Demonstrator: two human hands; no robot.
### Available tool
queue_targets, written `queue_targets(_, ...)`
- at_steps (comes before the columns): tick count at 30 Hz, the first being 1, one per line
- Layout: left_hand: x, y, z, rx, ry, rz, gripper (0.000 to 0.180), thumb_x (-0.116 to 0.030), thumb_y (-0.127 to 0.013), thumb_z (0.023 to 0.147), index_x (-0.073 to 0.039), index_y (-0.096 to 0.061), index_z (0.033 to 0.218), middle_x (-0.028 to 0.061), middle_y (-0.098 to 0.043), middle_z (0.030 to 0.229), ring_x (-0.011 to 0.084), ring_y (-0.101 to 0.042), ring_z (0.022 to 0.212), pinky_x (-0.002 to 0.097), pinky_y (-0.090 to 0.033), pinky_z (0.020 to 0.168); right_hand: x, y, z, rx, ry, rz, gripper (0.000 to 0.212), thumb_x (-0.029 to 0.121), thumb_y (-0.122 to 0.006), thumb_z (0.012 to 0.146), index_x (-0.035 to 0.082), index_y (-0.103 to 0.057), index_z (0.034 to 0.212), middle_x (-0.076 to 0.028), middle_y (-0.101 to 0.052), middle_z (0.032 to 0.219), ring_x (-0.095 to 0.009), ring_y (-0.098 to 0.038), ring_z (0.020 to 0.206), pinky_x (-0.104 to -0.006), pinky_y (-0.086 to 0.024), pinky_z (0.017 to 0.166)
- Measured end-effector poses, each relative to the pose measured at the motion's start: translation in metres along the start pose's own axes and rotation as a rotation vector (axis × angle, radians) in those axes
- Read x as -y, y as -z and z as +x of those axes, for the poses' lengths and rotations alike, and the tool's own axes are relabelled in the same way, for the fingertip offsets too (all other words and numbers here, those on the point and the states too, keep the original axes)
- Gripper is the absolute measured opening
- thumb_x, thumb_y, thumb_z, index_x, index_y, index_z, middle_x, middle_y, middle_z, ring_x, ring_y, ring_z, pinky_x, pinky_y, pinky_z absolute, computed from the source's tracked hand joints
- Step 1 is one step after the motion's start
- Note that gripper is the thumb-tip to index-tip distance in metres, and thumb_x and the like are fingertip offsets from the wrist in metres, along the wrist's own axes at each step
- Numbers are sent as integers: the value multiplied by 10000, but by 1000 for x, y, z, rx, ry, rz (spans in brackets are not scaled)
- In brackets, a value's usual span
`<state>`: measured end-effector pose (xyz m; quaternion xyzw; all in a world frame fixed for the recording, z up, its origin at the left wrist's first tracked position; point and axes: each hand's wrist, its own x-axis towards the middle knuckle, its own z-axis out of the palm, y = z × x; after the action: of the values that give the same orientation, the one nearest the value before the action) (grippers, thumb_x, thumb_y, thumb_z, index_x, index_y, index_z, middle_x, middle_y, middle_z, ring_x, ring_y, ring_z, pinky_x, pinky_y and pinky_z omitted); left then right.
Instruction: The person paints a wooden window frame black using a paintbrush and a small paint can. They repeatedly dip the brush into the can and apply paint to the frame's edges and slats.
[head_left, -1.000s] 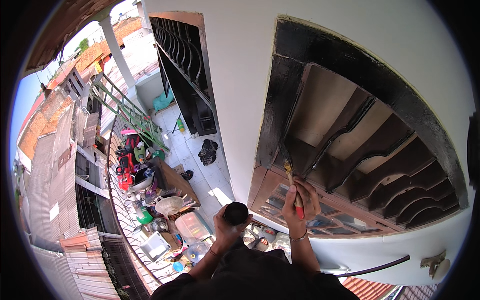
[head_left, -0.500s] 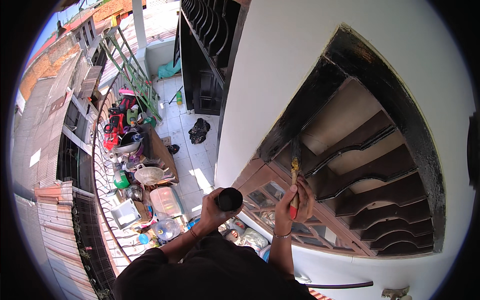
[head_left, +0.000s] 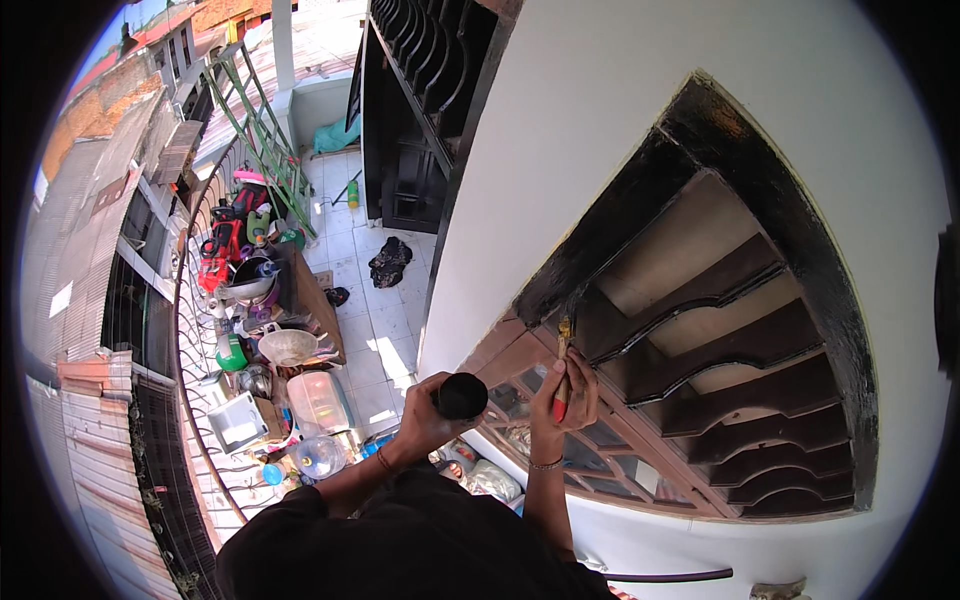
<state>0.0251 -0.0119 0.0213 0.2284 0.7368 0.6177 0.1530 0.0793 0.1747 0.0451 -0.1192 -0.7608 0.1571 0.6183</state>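
My left hand [head_left: 425,415] is closed round a small dark cup [head_left: 462,397], whose inside looks black. In my right hand [head_left: 566,396] is a paintbrush [head_left: 561,385] with a red-tipped wooden handle. Its dark bristles point up and meet the lower left end of the window's black frame [head_left: 600,235]. The wet-looking black coat covers the upper and right frame members. Inside that frame sit several wavy brown slats [head_left: 725,340], some with glossy black edges. Below runs a brown lattice window [head_left: 600,440], partly hidden by my right hand.
Far below on the left, a tiled balcony floor [head_left: 350,270] holds a heap with a clear plastic box [head_left: 320,402], a white basin [head_left: 288,346] and a green ladder [head_left: 262,140]. A curved railing [head_left: 178,330] edges it. White wall [head_left: 560,120] surrounds the window.
My right hand and the brush have moved slightly left and upward along the frame's lower left corner. The left hand with the cup stays nearly still; the whole view has shifted a little.
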Motion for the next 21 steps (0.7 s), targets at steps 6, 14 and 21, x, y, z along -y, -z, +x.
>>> queue_targets(6, 0, 0, 4, -41, -25, -21, 384, -178, -926, 712, 10, -729, 982, 100, -755, 937, 147, -727, 851, 299, -587, 791, 8, 18, -10, 1, -105, -1, 99, 28, -692, 933, -66, -711, 957, -165, -747, 1003, -299, -750, 897, -361, -612, 798)
queue_targets(14, -12, 1, 1, 14, 1, -31, 373, -156, -922, 724, 22, -710, 973, 78, -750, 920, 115, -712, 848, 283, -584, 773, 0, 2, -28, 85, -67, 71, 69, 5, -710, 911, -49, -724, 951, -166, -745, 1018, -285, -751, 946, -363, -615, 834)
queue_targets(21, 5, 3, 1, -54, -85, 31, 378, -228, -917, 728, 9, -726, 954, 96, -759, 853, 158, -735, 766, 329, -586, 719, 28, 6, -7, -150, -220, -133, 241, 99, -610, 1005, -83, -677, 1149, -237, -701, 1210, -363, -705, 1076, -423, -562, 934)
